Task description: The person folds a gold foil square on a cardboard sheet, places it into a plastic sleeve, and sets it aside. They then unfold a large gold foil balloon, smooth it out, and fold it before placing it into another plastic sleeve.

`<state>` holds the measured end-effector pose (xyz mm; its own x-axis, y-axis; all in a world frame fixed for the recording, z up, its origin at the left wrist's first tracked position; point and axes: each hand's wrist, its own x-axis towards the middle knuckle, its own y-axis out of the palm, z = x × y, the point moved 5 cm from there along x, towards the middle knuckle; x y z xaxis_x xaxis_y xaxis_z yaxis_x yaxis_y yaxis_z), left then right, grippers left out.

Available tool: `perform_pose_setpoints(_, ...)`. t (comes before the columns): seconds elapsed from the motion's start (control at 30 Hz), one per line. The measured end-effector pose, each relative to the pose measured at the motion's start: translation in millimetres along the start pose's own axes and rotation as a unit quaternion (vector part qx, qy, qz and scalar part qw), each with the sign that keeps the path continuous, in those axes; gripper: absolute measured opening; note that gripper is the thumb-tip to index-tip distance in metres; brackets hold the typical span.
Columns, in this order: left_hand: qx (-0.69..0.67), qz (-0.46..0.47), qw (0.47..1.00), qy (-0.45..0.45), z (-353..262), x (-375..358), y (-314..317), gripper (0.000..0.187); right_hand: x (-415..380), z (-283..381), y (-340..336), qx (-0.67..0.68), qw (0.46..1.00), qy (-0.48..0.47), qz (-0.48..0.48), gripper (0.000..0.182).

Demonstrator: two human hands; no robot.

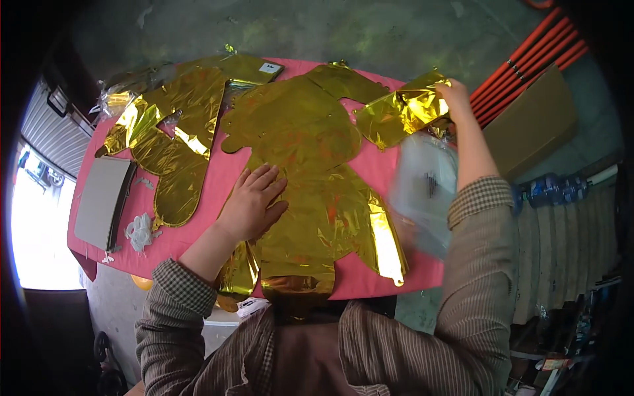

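A large, flat gold foil balloon (307,191) with a rounded, scalloped outline lies spread over the pink tablecloth (221,181), its lower end hanging at the near edge. My left hand (252,203) rests on it, palm down, fingers stretched out. At the upper right, my right hand (454,99) pinches the end of a shiny gold foil piece (403,115) whose other end lies by the balloon's upper right. More flat gold foil balloons (178,171) are on the left, one with a white label (269,67) marked "F".
Clear plastic bags (426,191) lie at the table's right side. On the left are a grey-white board stack (102,204) and a bundle of white ribbon (140,232). Beyond the right edge stand orange poles (528,66), a cardboard box (531,125) and blue water bottles (555,189).
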<state>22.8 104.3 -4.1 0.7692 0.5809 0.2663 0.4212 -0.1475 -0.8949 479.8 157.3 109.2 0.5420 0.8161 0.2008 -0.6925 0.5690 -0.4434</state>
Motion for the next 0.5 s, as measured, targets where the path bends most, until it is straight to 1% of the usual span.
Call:
perform_pose_setpoints(0.03,-0.003,0.001,1.000,-0.002,0,0,0,0.044,5,3,-13,-0.091,0.994,-0.049,0.026,0.024)
perform_pose_setpoints(0.07,-0.006,0.001,1.000,-0.004,0,1,-1,0.044,15,5,-22,-0.380,0.918,-0.056,0.095,0.025)
perform_pose_setpoints(0.1,-0.005,-0.002,1.000,-0.001,0,1,-2,0.044,21,3,-36,-0.362,0.928,-0.032,0.084,0.025)
perform_pose_setpoints(0.13,-0.003,-0.004,1.000,0.000,1,1,-1,0.044,21,22,-62,-0.327,0.943,-0.049,-0.038,0.023)
perform_pose_setpoints(0.17,-0.003,-0.006,1.000,0.000,1,0,0,0.043,33,31,-97,-0.350,0.914,-0.118,-0.167,0.022)
perform_pose_setpoints(0.2,-0.003,-0.006,1.000,0.000,1,0,0,0.043,32,46,-122,-0.331,0.910,-0.127,-0.216,0.021)
perform_pose_setpoints(0.23,-0.004,-0.005,1.000,-0.002,0,0,0,0.043,31,59,-143,-0.379,0.878,-0.131,-0.263,0.021)
perform_pose_setpoints(0.27,-0.003,-0.005,1.000,-0.002,0,0,-1,0.043,34,62,-160,-0.392,0.868,-0.154,-0.264,0.021)
perform_pose_setpoints(0.33,-0.002,-0.007,1.000,0.000,0,0,-1,0.043,52,70,-210,-0.330,0.887,-0.131,-0.297,0.028)
perform_pose_setpoints(0.37,-0.002,-0.008,1.000,0.001,0,0,0,0.043,28,109,-219,-0.343,0.859,-0.166,-0.343,0.027)
perform_pose_setpoints(0.4,-0.002,-0.009,1.000,-0.001,1,-1,0,0.043,38,125,-253,-0.307,0.842,-0.205,-0.394,0.026)
perform_pose_setpoints(0.43,-0.001,-0.009,1.000,0.001,1,-1,0,0.043,24,150,-270,-0.306,0.796,-0.239,-0.464,0.026)
perform_pose_setpoints(0.47,-0.001,-0.010,1.000,0.002,1,-1,1,0.043,22,169,-291,-0.208,0.807,-0.275,-0.478,0.029)
perform_pose_setpoints(0.5,-0.003,-0.010,1.000,0.003,1,-1,1,0.043,18,192,-305,-0.250,0.776,-0.283,-0.506,0.036)
